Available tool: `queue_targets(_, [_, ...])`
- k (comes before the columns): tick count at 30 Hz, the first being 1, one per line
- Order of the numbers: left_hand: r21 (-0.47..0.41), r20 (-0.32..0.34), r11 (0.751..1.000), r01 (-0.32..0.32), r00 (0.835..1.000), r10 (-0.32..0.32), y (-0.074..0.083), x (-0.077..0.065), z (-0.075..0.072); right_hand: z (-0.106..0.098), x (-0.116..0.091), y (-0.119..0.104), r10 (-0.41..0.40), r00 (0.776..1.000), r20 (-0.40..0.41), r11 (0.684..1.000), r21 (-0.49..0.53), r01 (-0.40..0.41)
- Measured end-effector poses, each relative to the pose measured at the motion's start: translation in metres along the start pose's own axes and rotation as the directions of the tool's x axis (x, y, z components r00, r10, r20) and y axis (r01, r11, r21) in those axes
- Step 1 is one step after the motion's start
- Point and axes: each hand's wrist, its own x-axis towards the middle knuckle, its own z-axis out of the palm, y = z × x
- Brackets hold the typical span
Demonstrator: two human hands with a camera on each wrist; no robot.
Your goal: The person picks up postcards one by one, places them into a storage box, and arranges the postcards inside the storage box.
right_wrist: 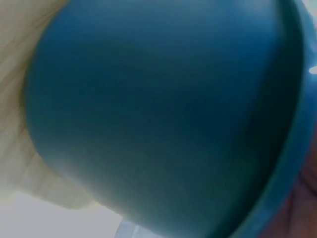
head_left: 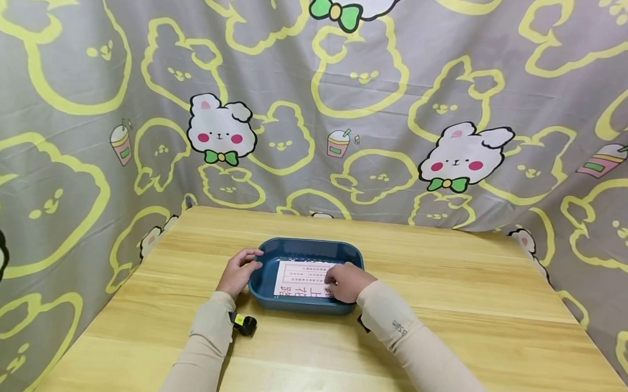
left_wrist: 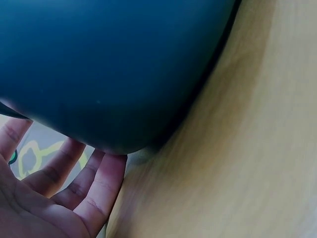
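Note:
A dark blue oval tray point(head_left: 300, 305) stands on the wooden table. Inside it lies a flat packet point(head_left: 301, 278), white with red print and characters, with shiny clear plastic along its far edge. My left hand point(head_left: 237, 272) holds the tray's left end, thumb and forefinger at the rim. In the left wrist view its fingers point(left_wrist: 106, 181) touch the outer wall from below. My right hand point(head_left: 348, 282) reaches over the tray's right end, its curled fingers pinching the packet's right part and hiding it. The right wrist view shows mostly the tray's outer wall point(right_wrist: 148, 109), with the palm point(right_wrist: 297, 208) beyond the rim.
The wooden table point(head_left: 471, 311) spreads around the tray on all sides. A patterned grey curtain point(head_left: 293, 201) hangs behind the table and along both sides. A black strap device point(head_left: 244, 323) is on the left wrist, close to the tray's near left corner.

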Motion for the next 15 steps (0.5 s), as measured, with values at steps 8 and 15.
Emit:
queue_targets(8, [0.069,0.011,0.997,-0.031,0.999,0.031,0.004,-0.001,-0.004,0.002,-0.016,0.015,-0.009,0.956,-0.293,0.961,0.260,0.089])
queue_targets(15, [0.187,0.007,0.982,-0.029,1.000,0.028,0.013,-0.008,-0.023,0.003,-0.035,0.034,0.077,0.873,-0.482,0.919,0.373,0.125])
